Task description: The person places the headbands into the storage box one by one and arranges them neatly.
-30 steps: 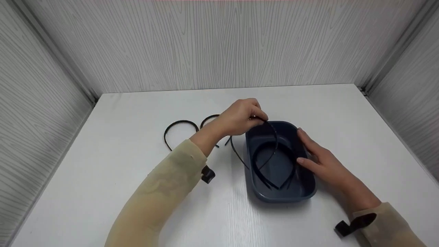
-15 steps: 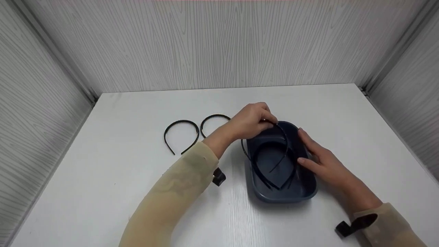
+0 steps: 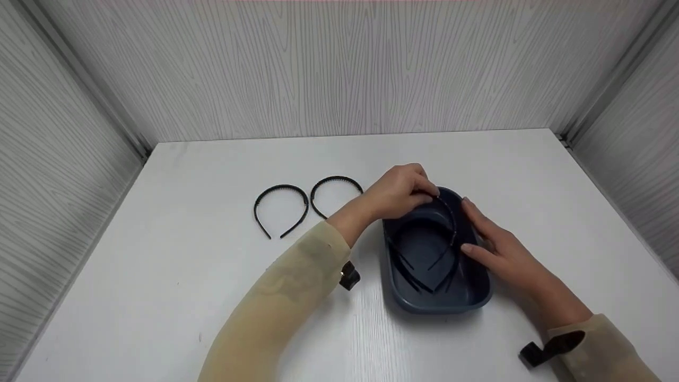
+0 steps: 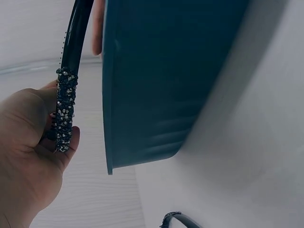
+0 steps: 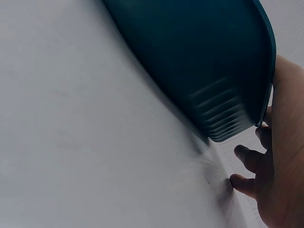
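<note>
My left hand (image 3: 400,191) pinches a thin black headband (image 3: 453,225) at the top of its arch, its two ends hanging down inside the dark blue plastic bin (image 3: 440,310). Glittery stones cover part of this headband (image 4: 65,109) in the left wrist view, where it stands beside the bin's wall (image 4: 156,90). On the bin's floor lie dark headbands (image 3: 408,278), partly overlapping. My right hand (image 3: 501,254) holds the bin's right rim, thumb over the edge and fingers outside; in the right wrist view several fingertips (image 5: 247,156) spread beyond the bin's end.
Two more black headbands lie on the white table (image 3: 159,265) left of the bin: one in full view (image 3: 281,186), one (image 3: 337,178) partly covered by my left forearm. Grey wood-patterned panels (image 3: 339,69) stand at the back and both sides.
My left hand has moved right and slightly down, carrying the headband from the bin's left edge to inside it. The right hand and bin have hardly moved.
</note>
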`<state>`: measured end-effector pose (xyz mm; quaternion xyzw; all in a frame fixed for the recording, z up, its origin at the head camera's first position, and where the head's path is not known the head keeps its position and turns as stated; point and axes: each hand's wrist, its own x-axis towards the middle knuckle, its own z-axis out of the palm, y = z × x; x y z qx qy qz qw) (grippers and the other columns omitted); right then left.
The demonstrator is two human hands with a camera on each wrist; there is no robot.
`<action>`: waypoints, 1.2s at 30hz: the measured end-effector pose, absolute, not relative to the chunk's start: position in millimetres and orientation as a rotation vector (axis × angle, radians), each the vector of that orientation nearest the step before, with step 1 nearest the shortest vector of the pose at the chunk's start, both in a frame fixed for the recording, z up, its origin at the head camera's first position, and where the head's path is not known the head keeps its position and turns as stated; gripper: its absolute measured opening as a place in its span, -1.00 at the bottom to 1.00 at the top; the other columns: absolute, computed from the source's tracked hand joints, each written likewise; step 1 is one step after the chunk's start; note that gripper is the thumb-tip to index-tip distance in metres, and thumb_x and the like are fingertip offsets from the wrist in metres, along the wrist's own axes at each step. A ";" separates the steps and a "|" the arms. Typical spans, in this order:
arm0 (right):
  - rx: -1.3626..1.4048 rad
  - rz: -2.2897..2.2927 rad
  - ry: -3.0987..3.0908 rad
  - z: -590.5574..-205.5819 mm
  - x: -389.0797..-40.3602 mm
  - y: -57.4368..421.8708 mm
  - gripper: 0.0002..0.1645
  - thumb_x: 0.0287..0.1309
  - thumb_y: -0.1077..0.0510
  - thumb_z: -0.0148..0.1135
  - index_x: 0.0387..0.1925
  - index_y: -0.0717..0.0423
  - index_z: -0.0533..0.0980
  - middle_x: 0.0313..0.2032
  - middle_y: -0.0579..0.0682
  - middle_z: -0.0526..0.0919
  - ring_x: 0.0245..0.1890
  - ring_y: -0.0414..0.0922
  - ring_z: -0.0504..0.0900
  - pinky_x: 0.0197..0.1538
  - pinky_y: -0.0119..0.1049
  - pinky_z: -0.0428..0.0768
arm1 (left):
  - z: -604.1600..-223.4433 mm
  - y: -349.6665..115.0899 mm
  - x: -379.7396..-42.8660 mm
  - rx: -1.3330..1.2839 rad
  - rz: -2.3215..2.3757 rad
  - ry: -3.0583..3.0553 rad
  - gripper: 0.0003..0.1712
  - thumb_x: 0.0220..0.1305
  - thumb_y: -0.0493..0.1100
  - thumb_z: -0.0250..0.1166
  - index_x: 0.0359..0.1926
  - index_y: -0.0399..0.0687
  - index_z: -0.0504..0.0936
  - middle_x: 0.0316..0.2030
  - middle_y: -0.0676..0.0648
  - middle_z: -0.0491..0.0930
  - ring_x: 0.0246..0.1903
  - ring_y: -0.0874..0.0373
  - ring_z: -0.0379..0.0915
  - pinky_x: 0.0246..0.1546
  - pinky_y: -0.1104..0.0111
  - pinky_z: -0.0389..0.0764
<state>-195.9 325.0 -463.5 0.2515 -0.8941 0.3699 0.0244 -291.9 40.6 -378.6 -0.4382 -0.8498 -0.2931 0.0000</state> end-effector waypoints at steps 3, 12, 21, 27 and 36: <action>0.773 1.145 -2.769 -463.9 -195.8 325.4 -0.04 0.54 0.07 0.23 0.73 -0.23 -0.06 0.69 -0.14 -0.04 0.65 -0.19 -0.03 0.49 -0.61 -0.01 | -381.9 44.3 -292.3 -1.380 -0.930 -2.672 -0.75 0.51 -0.19 0.36 0.11 -0.06 0.83 -0.02 -0.09 0.68 0.03 0.13 0.59 0.09 0.50 0.51; 0.788 1.151 -2.760 -463.8 -195.5 325.0 -0.04 0.54 0.10 0.23 0.73 -0.22 -0.06 0.68 -0.13 -0.03 0.64 -0.21 -0.02 0.49 -0.60 0.00 | -393.8 49.4 -290.6 -1.363 -0.937 -2.696 -0.74 0.51 -0.19 0.36 0.12 -0.02 0.83 -0.03 -0.04 0.68 -0.02 0.19 0.57 0.03 0.53 0.51; 0.796 1.152 -2.758 -463.7 -195.5 324.5 -0.03 0.54 0.10 0.23 0.73 -0.21 -0.06 0.69 -0.12 -0.03 0.64 -0.23 -0.03 0.49 -0.60 -0.01 | -400.8 53.2 -288.8 -1.404 -0.932 -2.694 -0.74 0.51 -0.20 0.36 0.13 -0.06 0.82 -0.02 -0.07 0.69 0.01 0.14 0.59 0.06 0.50 0.52; 0.824 1.194 -2.721 -464.5 -195.1 324.3 -0.02 0.51 0.17 0.25 0.73 -0.15 -0.05 0.69 -0.09 -0.03 0.65 -0.22 -0.03 0.51 -0.58 0.00 | -403.5 54.9 -287.7 -1.414 -0.901 -2.704 -0.73 0.50 -0.19 0.37 0.13 -0.06 0.82 -0.01 -0.07 0.70 0.02 0.14 0.59 0.08 0.50 0.51; 0.826 1.199 -2.718 -464.7 -194.8 324.5 -0.02 0.52 0.17 0.24 0.73 -0.16 -0.05 0.69 -0.09 -0.03 0.64 -0.23 -0.03 0.50 -0.58 0.01 | -407.8 56.9 -288.0 -1.417 -0.882 -2.703 -0.73 0.51 -0.21 0.36 0.13 -0.07 0.82 0.00 -0.07 0.72 0.04 0.14 0.60 0.09 0.51 0.50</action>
